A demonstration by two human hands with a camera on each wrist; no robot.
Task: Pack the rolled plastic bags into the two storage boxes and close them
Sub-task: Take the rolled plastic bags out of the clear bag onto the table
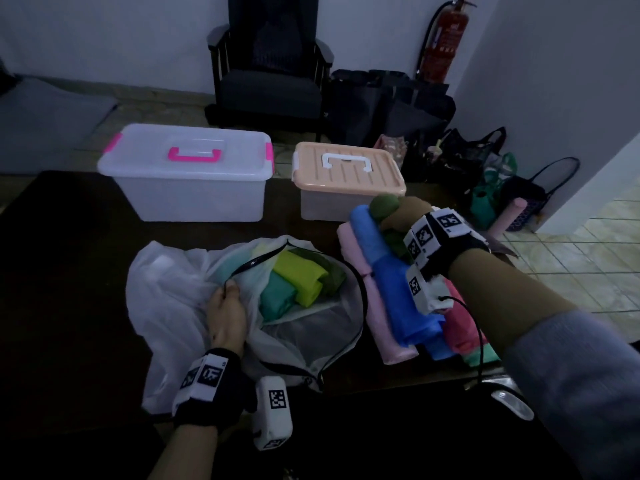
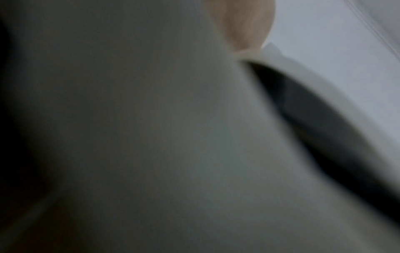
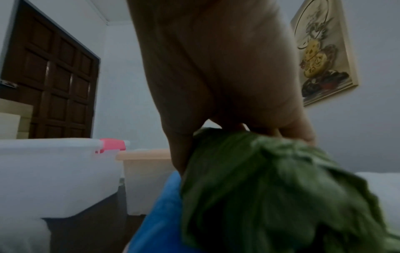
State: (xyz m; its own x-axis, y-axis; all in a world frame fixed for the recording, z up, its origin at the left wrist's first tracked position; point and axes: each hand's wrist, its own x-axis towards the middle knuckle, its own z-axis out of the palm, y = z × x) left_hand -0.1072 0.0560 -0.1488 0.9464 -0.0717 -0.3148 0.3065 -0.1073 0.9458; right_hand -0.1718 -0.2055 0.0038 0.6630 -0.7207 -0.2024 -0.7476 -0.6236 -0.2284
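Two lidded storage boxes stand at the back of the dark table: a clear box with pink latches (image 1: 187,174) and a smaller box with a peach lid (image 1: 346,178). My right hand (image 1: 401,216) grips a dark green rolled bag (image 1: 384,206) (image 3: 259,188) over a row of rolled bags, blue (image 1: 391,282) and pink (image 1: 374,306) among them. My left hand (image 1: 225,303) pinches the rim of a white mesh bag (image 1: 311,327) that holds more rolls, yellow-green (image 1: 301,275) and teal (image 1: 277,299). The left wrist view is blurred, close against pale fabric.
A white plastic bag (image 1: 162,292) lies crumpled under the mesh bag. Behind the table stand a dark armchair (image 1: 270,64), a fire extinguisher (image 1: 443,43) and several bags on the floor (image 1: 485,174). Tiled floor shows at right.
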